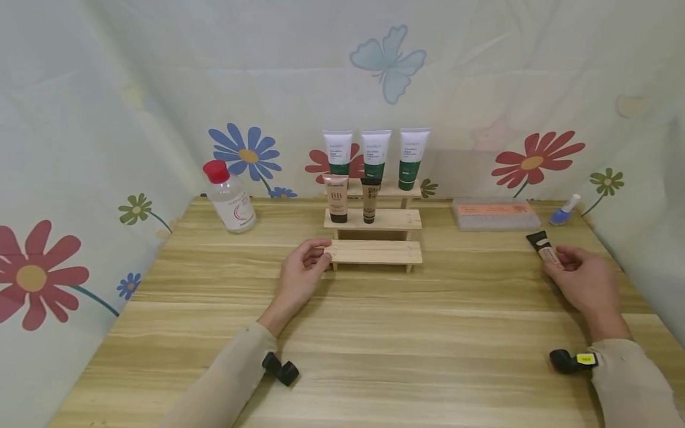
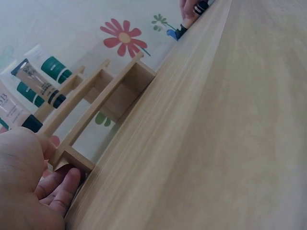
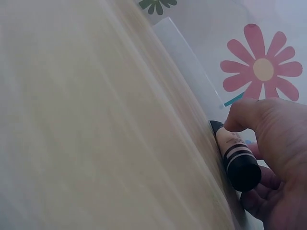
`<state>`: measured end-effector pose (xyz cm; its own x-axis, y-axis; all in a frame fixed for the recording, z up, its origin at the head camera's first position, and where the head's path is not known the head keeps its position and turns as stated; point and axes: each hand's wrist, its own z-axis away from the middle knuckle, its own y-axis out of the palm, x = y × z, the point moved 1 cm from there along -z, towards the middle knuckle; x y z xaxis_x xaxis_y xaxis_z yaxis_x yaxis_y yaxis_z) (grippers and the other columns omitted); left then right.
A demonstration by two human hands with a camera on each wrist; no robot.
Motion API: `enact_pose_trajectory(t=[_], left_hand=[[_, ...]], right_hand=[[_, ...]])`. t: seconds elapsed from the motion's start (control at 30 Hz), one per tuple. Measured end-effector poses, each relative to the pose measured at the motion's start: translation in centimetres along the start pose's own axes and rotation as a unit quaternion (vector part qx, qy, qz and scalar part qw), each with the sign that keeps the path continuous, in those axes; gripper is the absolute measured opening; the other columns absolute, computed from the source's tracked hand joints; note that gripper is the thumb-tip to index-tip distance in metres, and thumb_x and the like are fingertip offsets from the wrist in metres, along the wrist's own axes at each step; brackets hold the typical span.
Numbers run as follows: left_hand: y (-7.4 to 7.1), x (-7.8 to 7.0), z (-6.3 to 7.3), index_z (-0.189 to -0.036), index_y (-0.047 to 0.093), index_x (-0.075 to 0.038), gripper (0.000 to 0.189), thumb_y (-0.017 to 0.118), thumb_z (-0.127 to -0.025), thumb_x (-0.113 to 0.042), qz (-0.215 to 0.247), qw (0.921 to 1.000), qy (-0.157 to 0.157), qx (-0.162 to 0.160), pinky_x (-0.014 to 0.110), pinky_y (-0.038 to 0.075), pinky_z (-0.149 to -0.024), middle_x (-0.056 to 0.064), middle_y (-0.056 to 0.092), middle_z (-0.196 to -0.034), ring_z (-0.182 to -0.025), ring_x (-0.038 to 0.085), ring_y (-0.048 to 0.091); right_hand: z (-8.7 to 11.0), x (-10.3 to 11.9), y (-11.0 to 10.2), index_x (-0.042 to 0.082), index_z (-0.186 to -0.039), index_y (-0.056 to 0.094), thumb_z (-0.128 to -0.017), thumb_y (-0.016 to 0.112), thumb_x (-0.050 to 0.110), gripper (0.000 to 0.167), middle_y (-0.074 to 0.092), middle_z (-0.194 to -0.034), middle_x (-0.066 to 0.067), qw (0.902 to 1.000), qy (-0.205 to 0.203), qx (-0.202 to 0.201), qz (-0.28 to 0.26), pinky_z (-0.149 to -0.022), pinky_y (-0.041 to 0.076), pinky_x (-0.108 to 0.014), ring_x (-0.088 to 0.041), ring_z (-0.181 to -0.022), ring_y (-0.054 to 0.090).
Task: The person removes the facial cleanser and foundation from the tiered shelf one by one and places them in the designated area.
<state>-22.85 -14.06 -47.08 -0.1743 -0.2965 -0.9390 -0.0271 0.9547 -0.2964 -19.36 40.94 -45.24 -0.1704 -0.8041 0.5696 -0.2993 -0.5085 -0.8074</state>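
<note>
1. Head view: a three-tier wooden stand sits on the desk, and everything below is placed from it.
2. The left hand grips the left end of the stand's lowest tier; the left wrist view shows fingers curled in beneath that end. I read this as steadying the stand.
3. The right hand, well apart to the right of the stand, pinches a small beige tube between thumb and fingers. The tube lies tilted, its dark flat end pointing away from the person and its black cap toward the palm. Whether it still touches the desk I cannot tell.
4. On the stand's top tier three white-and-green tubes stand in a row; on its middle tier a BB tube stands at the left and a slim gold tube just right of it, both cap down.
5. Left of the stand is a red-capped bottle; to its right, a clear box, then a blue nail polish farther right.
6. The step in hand looks like picking up the tube to join the display. The next move would call for carrying it left to the stand, turning it upright on its cap, and setting it down, perhaps right of the slim gold tube, without nudging that neighbour.
</note>
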Motion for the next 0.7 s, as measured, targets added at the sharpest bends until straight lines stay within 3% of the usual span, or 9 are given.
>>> enact_pose_trajectory(t=[0.17, 0.33, 0.43, 0.57, 0.7], left_hand=[[0.0, 0.0, 0.1, -0.133, 0.078, -0.016, 0.024, 0.073, -0.109, -0.016, 0.0, 1.0, 0.0, -0.001, 0.021, 0.061, -0.09, 0.009, 0.077, -0.121, -0.11, 0.022, 0.075], [0.1, -0.1, 0.1, -0.133, 0.078, -0.016, 0.024, 0.073, -0.109, -0.017, -0.003, 1.0, 0.0, -0.003, 0.022, 0.061, -0.091, 0.009, 0.077, -0.12, -0.111, 0.021, 0.075], [0.2, -0.1, 0.1, -0.133, 0.078, -0.015, 0.024, 0.073, -0.109, -0.016, -0.003, 1.0, -0.003, -0.002, 0.022, 0.061, -0.091, 0.01, 0.077, -0.119, -0.111, 0.022, 0.074], [0.2, -0.1, 0.1, -0.132, 0.077, -0.015, 0.024, 0.073, -0.109, -0.016, -0.001, 1.0, -0.005, -0.002, 0.022, 0.061, -0.091, 0.01, 0.077, -0.118, -0.111, 0.022, 0.074], [0.1, 0.0, 0.0, -0.132, 0.077, -0.015, 0.023, 0.073, -0.109, -0.016, -0.003, 1.0, -0.003, -0.004, 0.022, 0.061, -0.091, 0.01, 0.077, -0.118, -0.111, 0.022, 0.074]], right_hand=[[0.2, 0.2, 0.0, -0.013, -0.152, 0.055, -0.107, 0.07, 0.037, 0.069, 0.066, -0.139, -0.036, 0.9999, 0.013, 0.004, -0.006, -0.069, 0.041, -0.02, -0.042, -0.113, 0.067], [0.1, 0.6, -0.5, -0.007, -0.161, 0.049, -0.106, 0.072, 0.042, 0.078, 0.056, -0.148, -0.038, 0.9986, 0.031, -0.018, -0.039, -0.075, 0.039, -0.023, -0.053, -0.129, 0.06], [0.1, 1.6, -1.1, 0.002, -0.166, 0.048, -0.103, 0.076, 0.043, 0.08, 0.052, -0.157, -0.031, 0.9942, 0.051, -0.057, -0.075, -0.084, 0.04, -0.026, -0.048, -0.138, 0.054], [0.0, 4.7, -2.1, 0.022, -0.168, 0.05, -0.1, 0.079, 0.045, 0.077, 0.052, -0.164, -0.009, 0.9814, 0.07, -0.114, -0.138, -0.103, 0.043, -0.026, -0.027, -0.145, 0.052], [0.1, 8.7, -2.5, 0.032, -0.163, 0.054, -0.101, 0.082, 0.039, 0.068, 0.059, -0.159, 0.002, 0.963, 0.029, -0.152, -0.22, -0.112, 0.044, -0.025, -0.015, -0.142, 0.054]])
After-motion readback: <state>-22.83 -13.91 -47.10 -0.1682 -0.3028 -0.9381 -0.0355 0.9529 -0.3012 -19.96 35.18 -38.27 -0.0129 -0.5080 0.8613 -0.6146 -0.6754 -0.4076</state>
